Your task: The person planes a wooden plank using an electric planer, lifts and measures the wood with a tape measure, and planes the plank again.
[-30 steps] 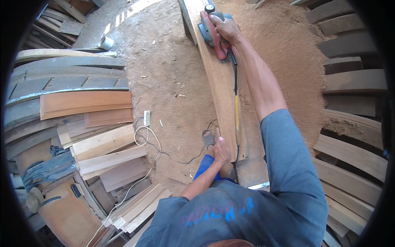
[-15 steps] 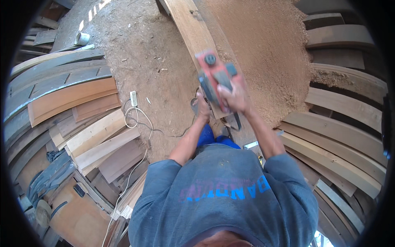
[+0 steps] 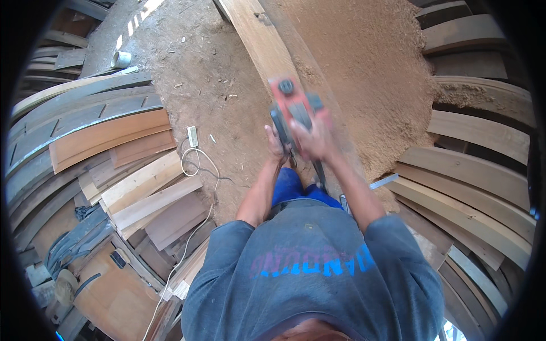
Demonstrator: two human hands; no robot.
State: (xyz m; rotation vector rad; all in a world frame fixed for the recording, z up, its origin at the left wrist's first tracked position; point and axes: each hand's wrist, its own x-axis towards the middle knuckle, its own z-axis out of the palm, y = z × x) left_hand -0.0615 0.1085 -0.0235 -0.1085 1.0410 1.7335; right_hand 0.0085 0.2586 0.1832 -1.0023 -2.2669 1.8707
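My right hand [image 3: 316,136] is wrapped round the handle of a red and dark electric hand planer [image 3: 297,102], slightly blurred by motion. The planer rests on the near end of a long wooden plank [image 3: 259,42], which runs away from me toward the top of the view. Beside the planer's left side, my left hand [image 3: 276,143] grips the plank's near end, thumb up; its other fingers are mostly hidden. The planer's body covers the plank's end.
Brown wood shavings [image 3: 369,74] lie thick to the plank's right. Stacked boards [image 3: 466,176] line the right side, and more boards [image 3: 151,176] line the left. A white socket block [image 3: 192,136] and a pale cord [image 3: 190,241] lie on the floor at left.
The planer has come slightly back toward me along the plank, with my right hand on it, and now covers the plank's near end. The whole view has shifted a little.
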